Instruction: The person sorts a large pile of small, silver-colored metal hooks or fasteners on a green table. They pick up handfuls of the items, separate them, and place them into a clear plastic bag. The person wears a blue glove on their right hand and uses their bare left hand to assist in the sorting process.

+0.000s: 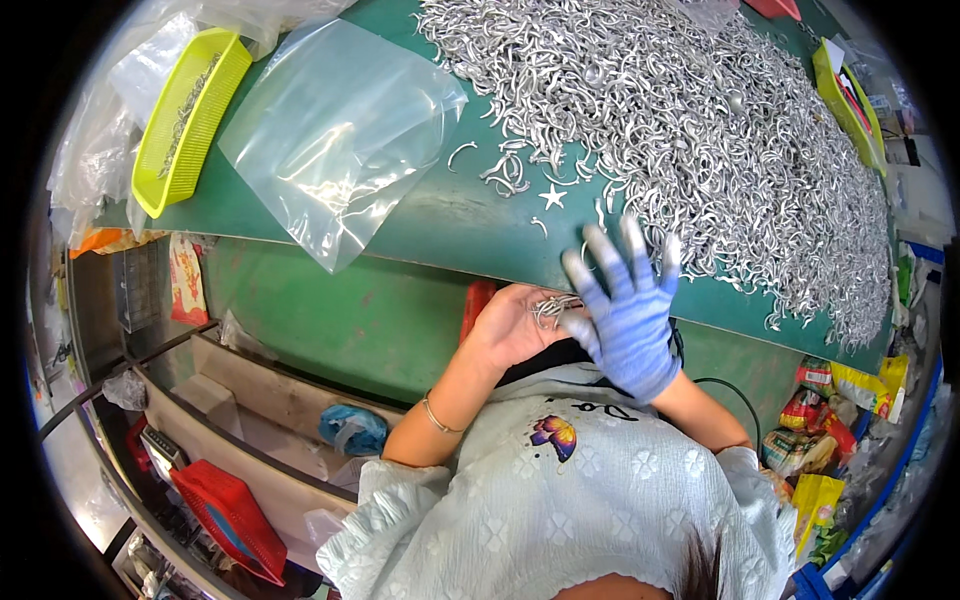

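My bare left hand [512, 325] is cupped palm up just below the table's front edge, with several small curved silver metal pieces [553, 308] lying in it. My right hand [630, 310] wears a blue knit glove with pale, greyed fingertips. Its fingers are spread over the table edge beside the left hand, and nothing shows in them. Beyond the right fingertips spreads a large pile of similar curved metal pieces [700, 130]. Between the hands and the pile lie a star-shaped metal piece [552, 196] and a few loose curved ones [508, 178].
On the green table [420, 235] lies a clear plastic bag [340, 140], overhanging the front edge. A yellow basket [190, 120] with small metal pieces stands at the left, another yellow basket [848, 105] at the far right. Below left are a red basket [230, 520] and a shelf frame.
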### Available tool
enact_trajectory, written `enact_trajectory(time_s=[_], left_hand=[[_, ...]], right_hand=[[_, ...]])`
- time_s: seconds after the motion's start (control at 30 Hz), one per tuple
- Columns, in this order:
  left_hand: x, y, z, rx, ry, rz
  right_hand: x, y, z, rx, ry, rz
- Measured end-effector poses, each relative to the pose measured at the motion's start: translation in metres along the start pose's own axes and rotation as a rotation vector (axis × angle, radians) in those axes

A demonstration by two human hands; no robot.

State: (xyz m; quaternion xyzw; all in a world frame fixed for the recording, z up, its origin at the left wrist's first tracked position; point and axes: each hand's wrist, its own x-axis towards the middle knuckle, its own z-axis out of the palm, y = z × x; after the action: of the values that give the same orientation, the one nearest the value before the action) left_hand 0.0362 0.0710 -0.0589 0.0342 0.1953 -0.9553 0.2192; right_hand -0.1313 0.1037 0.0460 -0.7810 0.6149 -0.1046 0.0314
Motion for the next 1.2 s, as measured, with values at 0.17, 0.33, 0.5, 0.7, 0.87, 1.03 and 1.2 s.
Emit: enact_trajectory(time_s=[0.17, 0.33, 0.5, 0.7, 0.87, 1.03, 1.2], left_hand=[[0.002, 0.0, 0.005, -0.022, -0.033, -0.013], [0.001, 0.002, 0.009, -0.022, 0.074, -0.026], [0.001, 0.0, 0.013, 0.097, 0.203, 0.025], [-0.001, 0.001, 0.007, 0.125, 0.23, 0.017], [-0.005, 0.002, -0.01, 0.06, 0.201, -0.006], [-0.007, 0.002, -0.004, 0.188, 0.332, 0.08], [-0.008, 0.0, 0.014, 0.113, 0.332, 0.185]], right_hand=[[-0.028, -0.003, -0.001, 0.11, -0.115, -0.108], [-0.006, 0.006, -0.002, 0.101, 0.001, -0.055], [-0.032, -0.005, 0.007, 0.248, -0.104, -0.192], [0.019, -0.006, 0.0, 0.265, 0.039, -0.206], [0.032, 0.005, 0.0, 0.127, -0.045, -0.11], [0.007, 0.02, -0.003, -0.048, 0.198, 0.115], [0.074, -0.008, -0.004, 0.076, 0.06, -0.086]])
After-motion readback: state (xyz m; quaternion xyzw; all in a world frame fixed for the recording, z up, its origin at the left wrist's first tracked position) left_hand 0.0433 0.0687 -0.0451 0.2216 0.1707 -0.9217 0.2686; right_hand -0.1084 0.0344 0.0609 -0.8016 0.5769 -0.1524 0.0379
